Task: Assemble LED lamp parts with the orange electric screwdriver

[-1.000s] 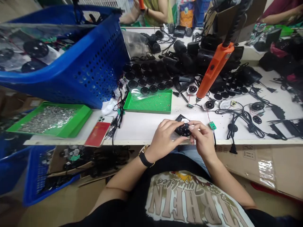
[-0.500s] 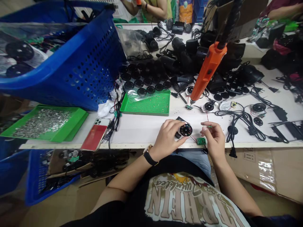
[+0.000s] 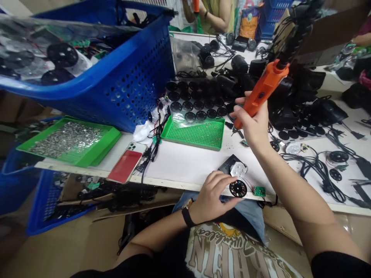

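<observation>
My left hand pinches a round black disc with small coloured dots by its edge, near the front of the table. Beside the disc are a clear-white round part and a black rectangular piece. Thin wires run toward a small green circuit board at the table edge. My right hand is wrapped around the lower body of an orange electric screwdriver, which hangs tilted with its bit pointing down. The screwdriver's bit is over the table, apart from the disc.
A perforated green tray holds small screws; another green tray holds many metal bits. A large blue basket stands at left. A red-backed phone lies by the edge. Black cables spread at right. Another person works opposite.
My right hand has left the green board's side, reached up and taken hold of the screwdriver. My left hand still holds the disc, now lower and nearer the edge. The view has shifted.
</observation>
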### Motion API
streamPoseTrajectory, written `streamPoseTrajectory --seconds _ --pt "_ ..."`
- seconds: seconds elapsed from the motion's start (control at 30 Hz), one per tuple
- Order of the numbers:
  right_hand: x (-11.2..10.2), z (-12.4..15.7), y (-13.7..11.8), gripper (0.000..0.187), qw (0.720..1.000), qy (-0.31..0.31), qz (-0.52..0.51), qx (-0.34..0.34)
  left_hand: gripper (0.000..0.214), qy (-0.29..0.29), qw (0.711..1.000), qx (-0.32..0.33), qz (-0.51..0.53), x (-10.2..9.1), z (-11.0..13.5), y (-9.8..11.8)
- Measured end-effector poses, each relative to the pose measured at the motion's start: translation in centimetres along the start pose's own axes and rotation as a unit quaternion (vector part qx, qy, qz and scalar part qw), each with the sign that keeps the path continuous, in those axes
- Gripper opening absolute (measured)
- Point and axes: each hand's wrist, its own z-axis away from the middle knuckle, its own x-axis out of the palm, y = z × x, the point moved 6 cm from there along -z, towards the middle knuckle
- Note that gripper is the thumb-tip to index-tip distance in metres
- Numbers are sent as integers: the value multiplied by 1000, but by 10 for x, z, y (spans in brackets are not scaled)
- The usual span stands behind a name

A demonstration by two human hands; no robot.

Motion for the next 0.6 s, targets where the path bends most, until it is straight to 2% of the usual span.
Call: streamPoseTrajectory --seconds 0.13,0.2,0.33,0.47,0.6 --pt "34 -23 15 34 995 34 -91 -3 51 17 1000 -24 -5 -15 6 -9" --pt "47 -23 21 33 992 43 -119 6 49 31 998 -43 -17 -26 8 -17" --pt "74 -15 27 37 990 19 -132 36 48 51 995 -69 -41 -49 9 -34" --pt "88 -16 33 40 991 29 -127 28 47 66 993 -81 -58 -64 10 -49" --pt "105 -22 40 40 991 28 -134 6 47 77 991 -93 -58 -66 11 -59"
